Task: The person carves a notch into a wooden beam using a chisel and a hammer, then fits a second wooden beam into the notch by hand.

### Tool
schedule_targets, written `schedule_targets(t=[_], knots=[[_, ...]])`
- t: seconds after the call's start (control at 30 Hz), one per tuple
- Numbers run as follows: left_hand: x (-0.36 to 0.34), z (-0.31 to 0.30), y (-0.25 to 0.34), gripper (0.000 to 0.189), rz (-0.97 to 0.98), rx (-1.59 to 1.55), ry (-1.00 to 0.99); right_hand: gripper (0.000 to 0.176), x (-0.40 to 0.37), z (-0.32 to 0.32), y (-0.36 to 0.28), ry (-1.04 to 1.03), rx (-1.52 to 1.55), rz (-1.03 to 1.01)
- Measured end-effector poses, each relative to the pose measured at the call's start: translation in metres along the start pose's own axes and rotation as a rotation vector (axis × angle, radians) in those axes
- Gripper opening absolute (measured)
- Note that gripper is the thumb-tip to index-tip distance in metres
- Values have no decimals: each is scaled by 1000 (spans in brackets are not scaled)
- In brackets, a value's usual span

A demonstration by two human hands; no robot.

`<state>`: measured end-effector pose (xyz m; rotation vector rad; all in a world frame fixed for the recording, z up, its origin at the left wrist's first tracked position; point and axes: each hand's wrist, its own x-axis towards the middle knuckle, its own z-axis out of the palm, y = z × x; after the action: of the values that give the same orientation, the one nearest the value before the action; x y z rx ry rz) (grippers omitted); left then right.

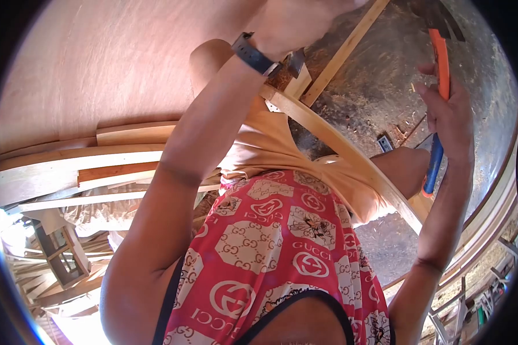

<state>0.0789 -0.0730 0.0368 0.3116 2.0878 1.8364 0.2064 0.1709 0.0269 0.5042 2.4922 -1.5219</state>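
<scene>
In my right hand (452,118) is a claw hammer (441,63), its handle orange and blue and its dark head up at the top right. A tiny pale bit shows by the thumb, too small to name. My left hand (299,26), with a dark watch on the wrist, reaches to the top edge of the view; its fingers are mostly cut off. Across my lap runs a long wooden strip (339,142). Just below the left hand, a dark metal piece (296,62) sits by a wood block (299,81), partly hidden.
A large wooden panel (109,63) fills the upper left, with stacked boards (126,155) below it. Another strip (345,52) lies on the dark, dusty floor (374,75). A small metal-and-blue object (384,143) rests near my knee. More lumber (495,201) lines the right edge.
</scene>
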Motion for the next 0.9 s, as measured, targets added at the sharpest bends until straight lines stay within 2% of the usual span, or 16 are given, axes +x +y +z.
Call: schedule_targets(t=[0.07,0.1,0.17,0.2,0.27,0.37,0.47,0.6,0.67,0.7,0.77,0.8,0.87,0.9], knots=[[5,9,-16,31,226,219,21,38,-5,-2,-1,2,-20,-4],[5,10,-9,31,224,217,18,38,-9,-4,-2,6,-23,11],[2,7,13,42,38,611,-94,39,-11,-4,0,8,-23,27],[3,8,9,42,36,611,-95,39,-11,-4,4,10,-9,28],[8,12,-2,48,150,742,-61,38,-10,-6,8,13,5,28],[17,19,-17,48,126,595,-133,37,-6,-10,13,77,-6,49],[30,23,-32,47,120,576,-204,36,9,-20,15,114,-88,-1],[32,24,-27,45,52,556,-109,37,42,-27,9,171,91,-85],[24,22,-7,42,-146,495,-104,31,58,-25,10,152,277,-121],[27,22,-11,42,-145,494,-106,31,60,-20,7,154,276,-120],[34,22,-28,40,-25,553,-97,28,62,-7,-2,-33,-65,-46],[35,21,-35,40,-24,551,-97,28,70,-9,8,-32,-66,-45],[37,21,-45,39,103,367,-116,26,88,-20,34,-124,-380,-497],[37,21,-43,39,101,363,-119,26,83,-28,18,-125,-383,-492]])
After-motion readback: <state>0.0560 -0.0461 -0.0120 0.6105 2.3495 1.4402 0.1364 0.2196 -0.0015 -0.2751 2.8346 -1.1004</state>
